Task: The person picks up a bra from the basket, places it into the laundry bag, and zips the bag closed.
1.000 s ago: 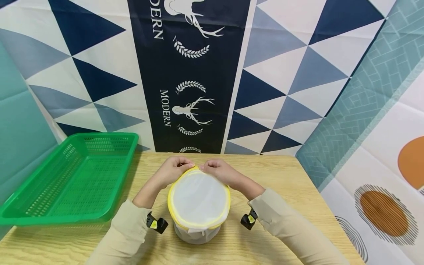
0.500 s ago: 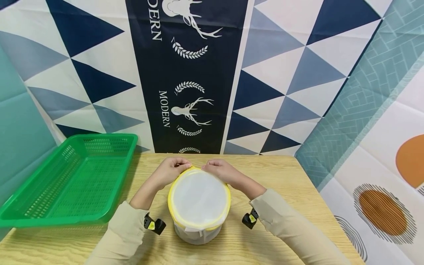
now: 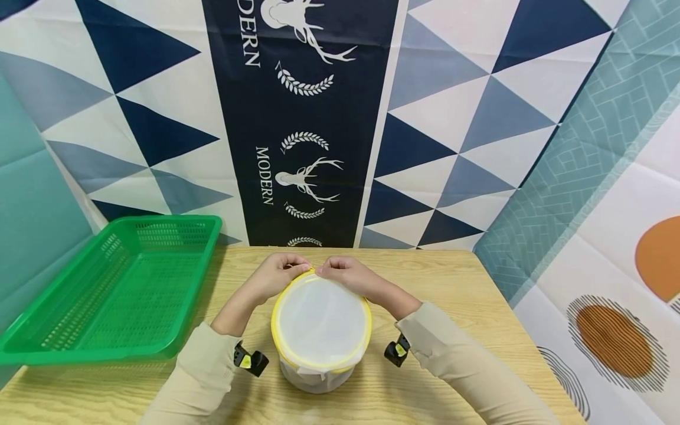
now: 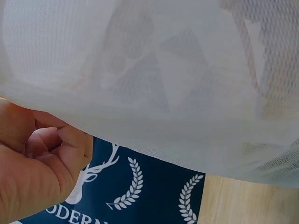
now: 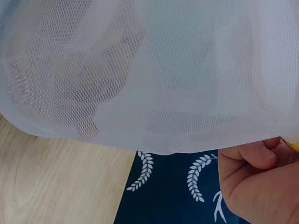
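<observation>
A white mesh laundry bag [image 3: 321, 321], round like a drum with a yellow zipper rim [image 3: 368, 330], stands upright on the wooden table. Its top panel lies flat across it. My left hand [image 3: 276, 275] pinches the far edge of the rim between thumb and fingers. Just to its right, my right hand [image 3: 347, 274] pinches the same edge, the two thumbs close together. In the left wrist view the mesh side [image 4: 140, 84] hides the left fingertips. The right wrist view has the right hand [image 5: 261, 172] curled at a bit of yellow trim.
A green plastic basket [image 3: 177, 313] with perforated sides stands at the left of the wooden table [image 3: 435, 283]. A patterned cloth wall [image 3: 308, 118] rises behind the table's far edge. Another patterned panel [image 3: 600, 283] runs along the right side.
Over the last half second my right hand has shifted slightly left along the rim, nearer my left hand. The bag has moved a little to the right.
</observation>
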`<state>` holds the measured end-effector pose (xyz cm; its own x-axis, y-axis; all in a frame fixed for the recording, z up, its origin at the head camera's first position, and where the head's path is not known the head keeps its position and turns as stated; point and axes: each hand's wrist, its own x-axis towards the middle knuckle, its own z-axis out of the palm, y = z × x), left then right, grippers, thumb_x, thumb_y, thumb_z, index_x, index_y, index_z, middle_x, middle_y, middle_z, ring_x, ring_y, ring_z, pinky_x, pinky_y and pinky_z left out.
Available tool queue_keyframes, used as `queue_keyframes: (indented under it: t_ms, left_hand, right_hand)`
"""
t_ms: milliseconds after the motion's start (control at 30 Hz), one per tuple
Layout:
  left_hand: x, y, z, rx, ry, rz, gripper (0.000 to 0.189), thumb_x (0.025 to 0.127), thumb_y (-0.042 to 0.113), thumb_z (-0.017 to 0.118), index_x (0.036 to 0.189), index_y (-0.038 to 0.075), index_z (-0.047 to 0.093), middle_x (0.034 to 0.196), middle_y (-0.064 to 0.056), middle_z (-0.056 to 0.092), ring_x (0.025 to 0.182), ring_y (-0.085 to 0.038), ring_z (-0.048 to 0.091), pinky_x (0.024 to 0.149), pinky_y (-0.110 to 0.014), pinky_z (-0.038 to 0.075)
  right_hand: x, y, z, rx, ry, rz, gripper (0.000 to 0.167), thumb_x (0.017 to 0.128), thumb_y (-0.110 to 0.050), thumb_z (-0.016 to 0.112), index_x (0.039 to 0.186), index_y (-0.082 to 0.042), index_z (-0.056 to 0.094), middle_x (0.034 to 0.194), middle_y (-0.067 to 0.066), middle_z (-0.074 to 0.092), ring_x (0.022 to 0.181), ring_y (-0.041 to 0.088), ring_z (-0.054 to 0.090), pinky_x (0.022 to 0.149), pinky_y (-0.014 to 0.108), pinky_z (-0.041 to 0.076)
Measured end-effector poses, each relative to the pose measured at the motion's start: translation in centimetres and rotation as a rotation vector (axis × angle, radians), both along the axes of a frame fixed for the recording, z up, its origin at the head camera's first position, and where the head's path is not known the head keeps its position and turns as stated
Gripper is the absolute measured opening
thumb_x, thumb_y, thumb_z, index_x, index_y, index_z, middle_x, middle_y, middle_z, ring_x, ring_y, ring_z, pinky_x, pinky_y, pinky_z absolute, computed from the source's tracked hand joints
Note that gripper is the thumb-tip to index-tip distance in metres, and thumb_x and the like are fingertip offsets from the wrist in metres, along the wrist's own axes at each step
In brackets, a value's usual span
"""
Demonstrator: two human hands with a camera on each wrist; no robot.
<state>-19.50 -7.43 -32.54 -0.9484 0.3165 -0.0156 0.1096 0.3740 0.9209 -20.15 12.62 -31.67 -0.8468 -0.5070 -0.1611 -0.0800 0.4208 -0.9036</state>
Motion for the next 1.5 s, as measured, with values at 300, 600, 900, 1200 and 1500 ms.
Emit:
queue_keyframes:
  t_ms: [300,600,900,1200,1500]
  left_hand:
    - [0.2,-0.4,-0.3,0.020,-0.010,-0.001,0.025,0.095,0.016,0.054,0.106,-0.003,0.065,0.095,-0.014,0.066,0.072,-0.011,0.059,0.064,-0.024,0.051]
    - [0.3,-0.4,-0.4,0.019,-0.001,0.013,0.022,0.095,0.015,0.054,0.104,-0.001,0.066,0.094,-0.013,0.066,0.074,-0.013,0.059,0.065,-0.025,0.051]
    - [0.2,-0.4,-0.7,0.010,0.000,0.044,0.022,0.095,0.015,0.054,0.105,0.000,0.066,0.094,-0.012,0.065,0.076,-0.014,0.057,0.066,-0.024,0.050]
    - [0.4,-0.3,-0.8,0.023,0.007,0.048,0.021,0.095,0.013,0.054,0.105,-0.002,0.066,0.093,-0.013,0.065,0.075,-0.014,0.057,0.064,-0.024,0.050]
    - [0.4,-0.1,-0.7,0.034,-0.008,0.016,0.021,0.095,0.013,0.054,0.104,-0.002,0.065,0.091,-0.011,0.064,0.073,-0.013,0.057,0.064,-0.025,0.051]
  right_hand:
    - [0.3,-0.3,0.1,-0.003,0.015,0.000,0.026,0.096,-0.026,0.051,0.090,-0.003,0.061,0.078,-0.001,0.058,0.058,0.008,0.054,0.053,0.020,0.046]
    - [0.3,-0.3,-0.2,-0.025,0.007,-0.010,0.025,0.096,-0.024,0.052,0.087,-0.003,0.059,0.076,0.000,0.057,0.057,0.008,0.054,0.053,0.020,0.046]
    - [0.5,0.2,-0.2,-0.016,0.009,-0.035,0.026,0.097,-0.024,0.050,0.087,-0.002,0.060,0.078,0.001,0.057,0.057,0.009,0.055,0.053,0.021,0.048]
    - [0.4,0.7,-0.3,-0.007,-0.006,-0.032,0.027,0.096,-0.027,0.050,0.087,-0.003,0.060,0.078,0.001,0.058,0.058,0.009,0.056,0.054,0.022,0.048]
    - [-0.2,0.7,0.1,0.080,0.014,-0.010,0.035,0.094,-0.037,0.052,0.077,-0.009,0.062,0.062,-0.001,0.056,0.052,0.009,0.054,0.052,0.022,0.046]
